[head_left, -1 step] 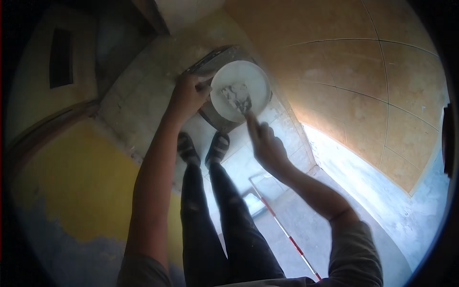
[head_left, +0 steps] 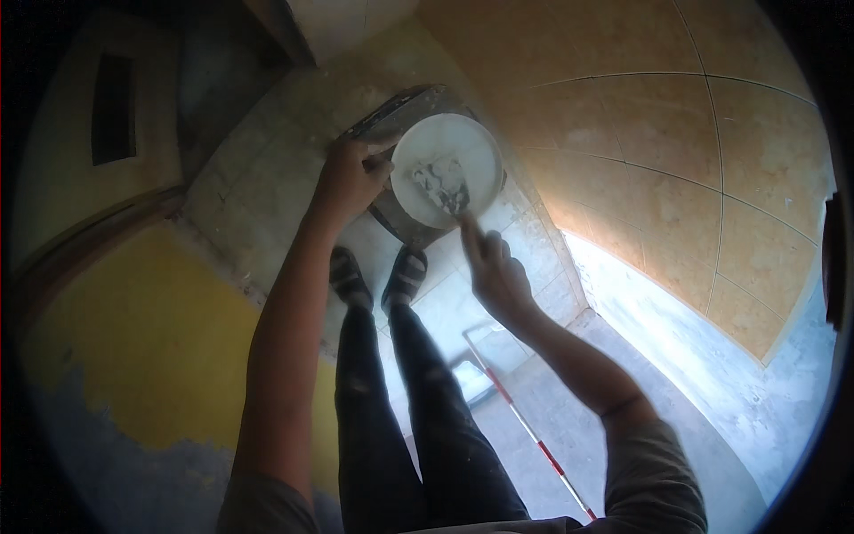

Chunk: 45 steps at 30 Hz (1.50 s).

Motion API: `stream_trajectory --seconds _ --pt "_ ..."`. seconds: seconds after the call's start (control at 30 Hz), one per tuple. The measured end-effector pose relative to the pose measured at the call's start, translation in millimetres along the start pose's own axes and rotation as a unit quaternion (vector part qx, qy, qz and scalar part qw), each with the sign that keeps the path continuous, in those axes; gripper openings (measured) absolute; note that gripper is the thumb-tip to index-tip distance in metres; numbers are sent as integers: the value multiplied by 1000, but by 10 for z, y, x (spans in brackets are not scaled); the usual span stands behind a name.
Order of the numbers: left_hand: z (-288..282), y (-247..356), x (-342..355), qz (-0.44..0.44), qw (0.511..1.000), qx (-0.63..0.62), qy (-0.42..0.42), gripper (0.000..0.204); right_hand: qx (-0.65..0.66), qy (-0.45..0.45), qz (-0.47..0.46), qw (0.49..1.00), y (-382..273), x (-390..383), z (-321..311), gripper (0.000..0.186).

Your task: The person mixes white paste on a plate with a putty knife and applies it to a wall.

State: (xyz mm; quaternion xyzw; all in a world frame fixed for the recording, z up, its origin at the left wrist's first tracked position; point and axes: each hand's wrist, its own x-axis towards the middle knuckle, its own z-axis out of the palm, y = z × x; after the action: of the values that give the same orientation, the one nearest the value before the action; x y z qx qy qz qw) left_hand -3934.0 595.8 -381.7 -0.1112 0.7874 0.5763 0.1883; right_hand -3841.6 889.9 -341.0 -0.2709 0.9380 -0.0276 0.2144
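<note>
White round container point(head_left: 483, 160), looks like plastic, smooth rim, sits by the right edge of a dark flat slab point(head_left: 391, 111) and partly hides it; can't tell if it rests there or is held above. Left hand point(head_left: 356, 176) clamped on the container's left rim, thumb and fingers pinched close; underside of grip hidden. Right hand point(head_left: 500, 274) closed round the handle of a flat-bladed tool point(head_left: 455, 198), blade inside the container, smeared with whitish paste point(head_left: 433, 169). Container probably light, a bit flexy, slippery if wet; best hold is the rim opposite the blade, or a palm beneath. Paste likely soft, sticky, clumping. Blade probably thin and stiff, so hold by handle. Tiled floor point(head_left: 267, 169) dull, scuffed; wall point(head_left: 640, 116) tan, big smooth tiles, dark joints; red-and-white striped pole point(head_left: 543, 449) slim, straight.
</note>
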Motion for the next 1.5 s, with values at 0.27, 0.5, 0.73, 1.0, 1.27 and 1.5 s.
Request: stream_trajectory --seconds 0.27,0.5,0.73,1.0,1.27,1.5 --pt "195 -115 138 24 999 42 16 45 64 -1 72 995 197 -223 104 80" --pt "315 -73 135 8 999 46 28 42 284 33 137 949 588 -403 -443 29" --pt "252 -124 107 34 996 76 44 42 170 -14 115 979 127 -84 -341 67" --pt "212 -191 203 43 998 27 25 42 121 36 74 989 120 341 44 78" --pt "275 -388 169 53 985 139 85 40 161 -87 134 974 356 122 -81 72" --pt "229 -263 139 58 990 99 84 39 295 49 72 951 517 -6 -338 57"
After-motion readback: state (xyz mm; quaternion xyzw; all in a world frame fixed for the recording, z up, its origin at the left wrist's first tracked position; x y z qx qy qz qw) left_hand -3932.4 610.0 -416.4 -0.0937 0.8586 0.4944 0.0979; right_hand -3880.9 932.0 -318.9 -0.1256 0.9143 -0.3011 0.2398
